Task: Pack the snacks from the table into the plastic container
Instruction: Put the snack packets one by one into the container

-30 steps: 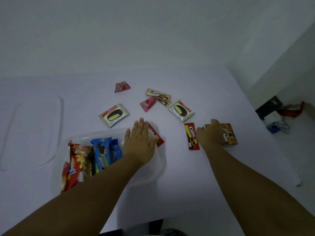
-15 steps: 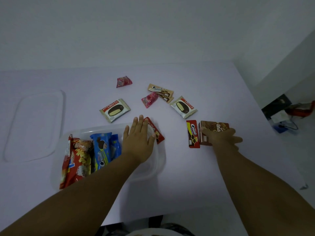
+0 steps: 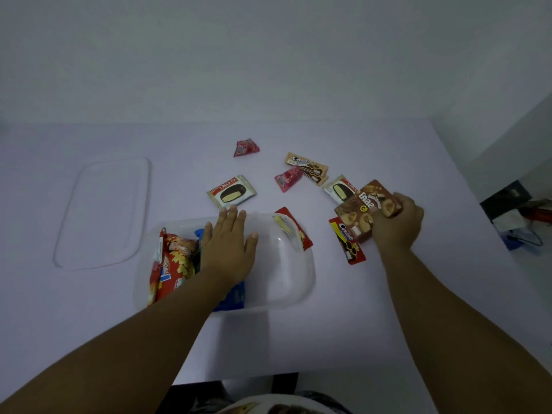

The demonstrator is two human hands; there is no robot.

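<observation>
A clear plastic container [image 3: 301, 282] sits on the white table, with a red snack bag [image 3: 171, 261] and blue packs partly under my arm in its left half. My left hand [image 3: 230, 249] lies flat inside it, fingers straight. My right hand [image 3: 398, 225] grips a brown cookie box [image 3: 363, 210], lifted and tilted just above the table to the container's right. Loose on the table lie a red Oreo pack [image 3: 348, 245], a red pack [image 3: 295, 231] against the container's far rim, two Choco Pie packs [image 3: 231, 194] [image 3: 339, 191], a tan Oreo pack [image 3: 309, 168] and two pink sachets [image 3: 245, 147] [image 3: 287, 179].
The container's clear lid [image 3: 104, 213] lies flat at the left of the table. The table's right edge drops to a floor with dark clutter [image 3: 513, 210]. The near table edge runs just below my forearms.
My right hand has picked the brown box up off the table and tilted it, moving it toward the left. My left hand has stayed flat in the container.
</observation>
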